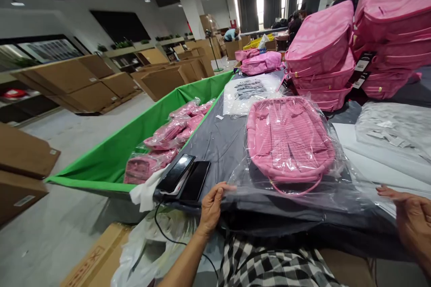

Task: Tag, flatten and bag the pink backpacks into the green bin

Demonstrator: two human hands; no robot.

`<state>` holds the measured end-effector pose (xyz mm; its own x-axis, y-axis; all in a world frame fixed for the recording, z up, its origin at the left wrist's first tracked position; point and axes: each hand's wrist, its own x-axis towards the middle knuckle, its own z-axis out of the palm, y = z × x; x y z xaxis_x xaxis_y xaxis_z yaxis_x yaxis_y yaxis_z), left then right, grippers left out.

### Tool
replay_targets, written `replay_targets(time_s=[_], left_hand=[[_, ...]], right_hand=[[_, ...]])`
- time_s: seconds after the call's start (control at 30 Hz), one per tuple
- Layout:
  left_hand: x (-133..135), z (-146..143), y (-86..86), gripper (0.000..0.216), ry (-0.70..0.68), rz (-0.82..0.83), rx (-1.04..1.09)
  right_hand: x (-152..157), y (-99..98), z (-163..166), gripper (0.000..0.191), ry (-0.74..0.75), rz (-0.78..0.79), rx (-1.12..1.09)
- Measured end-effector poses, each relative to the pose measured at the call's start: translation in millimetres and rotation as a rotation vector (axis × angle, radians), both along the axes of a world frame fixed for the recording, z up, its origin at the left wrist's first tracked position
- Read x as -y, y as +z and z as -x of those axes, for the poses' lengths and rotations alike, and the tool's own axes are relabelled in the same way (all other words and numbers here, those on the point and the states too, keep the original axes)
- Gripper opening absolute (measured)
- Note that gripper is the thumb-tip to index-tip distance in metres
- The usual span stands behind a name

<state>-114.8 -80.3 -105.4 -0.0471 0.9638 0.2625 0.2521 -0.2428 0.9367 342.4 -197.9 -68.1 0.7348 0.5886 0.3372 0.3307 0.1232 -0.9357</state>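
Note:
A pink backpack (291, 139) lies flat on the dark-covered table in front of me, straps facing up and its top loop toward me. It is inside a clear plastic bag (352, 190), whose open-looking near edge stretches sideways between my hands. My left hand (212, 206) pinches the left corner of that edge, close to two black phones (195, 179). Out at the far right, my right hand (412, 213) is closed at the bag's right corner, fingers pointing inward. The exact contact under its fingertips is hard to make out.
Stacked pink backpacks (321, 49) with black tags rise at the back right. White packets (395, 125) lie at right. Left of the table, a green fabric bin (97, 161) holds several bagged pink backpacks. Cardboard boxes (77, 76) stand beyond. A cable (168, 235) hangs by my left arm.

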Motion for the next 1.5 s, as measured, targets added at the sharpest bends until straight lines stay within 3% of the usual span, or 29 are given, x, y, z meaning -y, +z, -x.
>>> replay_targets(time_s=[0.07,0.13,0.2,0.3,0.37,0.43,0.53,0.6,0.67,0.83,1.03,1.2,1.3,1.4,1.5], left_hand=[[-8,-11,-0.1,0.051,0.053,0.025,0.067],[-21,-19,-2.9,0.055,0.086,0.084,0.108],[-35,-25,-6.8,0.061,0.093,0.158,0.089],[-45,-31,-7.6,0.063,0.103,0.219,0.028],[-42,-43,-0.3,0.059,0.188,0.093,-0.094],[-34,-64,13.0,0.053,0.199,-0.164,-0.33],[-22,-107,35.0,0.051,-0.121,-0.506,-0.66],[-19,-131,44.4,0.052,-0.339,-0.578,-0.732],[-21,-145,48.3,0.048,-0.422,-0.554,-0.733],[-28,-141,50.1,0.037,-0.436,-0.427,-0.687],[-38,-139,51.9,0.006,-0.416,-0.606,-0.695],[-44,-136,66.8,0.013,-0.61,-0.651,-0.744],[-33,-127,75.9,0.045,-0.673,-0.534,-0.765],[-18,-121,71.4,0.067,-0.63,-0.554,-0.78],[-4,-120,55.0,0.042,-0.488,-0.719,-0.776]], right_hand=[[-17,-1.6,9,0.039,-0.157,0.016,0.054],[-34,-4.7,11,0.037,-0.281,0.156,0.081],[-47,-9.1,8,0.042,-0.269,0.292,0.048],[-55,-14.2,4,0.045,-0.188,0.378,0.016],[-53,-15.1,2,0.045,-0.2,0.381,0.061],[-50,-14.6,0,0.045,-0.232,0.369,0.114],[-47,-13.8,-1,0.048,-0.249,0.341,0.107],[-47,-13.7,-1,0.052,-0.247,0.329,0.065],[-47,-14.0,0,0.058,-0.253,0.315,0.025],[-49,-13.2,2,0.072,-0.246,0.284,-0.027],[-47,-4.0,4,0.072,-0.205,0.288,-0.008],[-45,1.6,2,0.064,-0.2,0.304,0.062],[-46,-0.5,0,0.062,-0.188,0.296,0.031],[-46,-4.2,-2,0.065,-0.179,0.298,0.024],[-47,-7.2,-5,0.065,-0.18,0.293,0.048]])
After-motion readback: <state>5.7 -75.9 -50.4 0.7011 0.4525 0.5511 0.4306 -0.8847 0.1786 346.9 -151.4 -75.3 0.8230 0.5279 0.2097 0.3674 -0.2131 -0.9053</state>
